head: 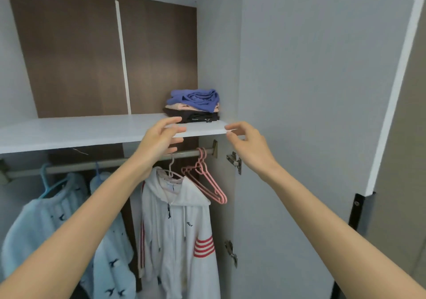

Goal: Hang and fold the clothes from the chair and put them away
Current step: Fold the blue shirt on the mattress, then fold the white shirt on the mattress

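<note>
A stack of folded clothes (193, 106) sits at the right end of the white wardrobe shelf (80, 133): a purple garment on top, a peach one under it, dark ones at the bottom. My left hand (159, 138) hovers at the shelf's front edge just short of the stack, fingers relaxed and empty. My right hand (247, 145) is raised by the shelf's right corner, fingers loosely extended, holding nothing. On the rail (92, 165) below hang a white hooded jacket with red stripes (179, 229) and a pale blue fleece garment (46, 225).
Empty pink hangers (205, 174) hang at the rail's right end. The open wardrobe door (311, 114) stands at the right with metal hinges (235, 161). A brown back panel lies behind the shelf.
</note>
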A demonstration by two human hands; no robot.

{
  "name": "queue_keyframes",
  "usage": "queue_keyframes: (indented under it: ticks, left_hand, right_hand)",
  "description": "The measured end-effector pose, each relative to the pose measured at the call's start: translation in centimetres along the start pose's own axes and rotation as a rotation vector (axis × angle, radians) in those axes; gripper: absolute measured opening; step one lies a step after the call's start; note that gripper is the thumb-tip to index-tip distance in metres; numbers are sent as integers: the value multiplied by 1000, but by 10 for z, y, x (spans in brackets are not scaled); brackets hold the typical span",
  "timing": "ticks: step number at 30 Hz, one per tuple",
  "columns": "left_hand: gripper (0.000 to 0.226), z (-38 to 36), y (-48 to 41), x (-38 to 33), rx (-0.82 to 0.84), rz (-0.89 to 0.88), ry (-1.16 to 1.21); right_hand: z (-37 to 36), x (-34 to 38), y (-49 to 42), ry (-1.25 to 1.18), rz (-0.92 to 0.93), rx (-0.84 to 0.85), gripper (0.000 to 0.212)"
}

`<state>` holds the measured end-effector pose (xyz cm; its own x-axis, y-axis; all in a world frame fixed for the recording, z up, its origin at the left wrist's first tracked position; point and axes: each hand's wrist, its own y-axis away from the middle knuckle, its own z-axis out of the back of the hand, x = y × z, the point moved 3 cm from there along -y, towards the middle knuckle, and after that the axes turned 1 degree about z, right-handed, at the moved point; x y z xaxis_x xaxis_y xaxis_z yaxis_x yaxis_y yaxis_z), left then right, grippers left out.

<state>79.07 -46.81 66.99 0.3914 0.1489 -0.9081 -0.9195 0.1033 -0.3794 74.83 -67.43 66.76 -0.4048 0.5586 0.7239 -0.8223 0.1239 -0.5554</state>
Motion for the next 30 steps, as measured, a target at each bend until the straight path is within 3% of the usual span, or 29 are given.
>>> queue_keyframes:
  ticks: [8, 15, 30]
  left_hand:
    - [25, -33, 117, 26, 19, 53, 37]
    - [25, -97, 205, 41, 185, 186, 71]
    - [24, -353, 380, 70, 689, 358, -16]
  right_hand:
    - [6, -1, 125, 3, -39, 17, 20]
    - [65, -27, 245, 99, -225, -12, 22]
    - [264, -150, 515, 279, -694, -226, 19]
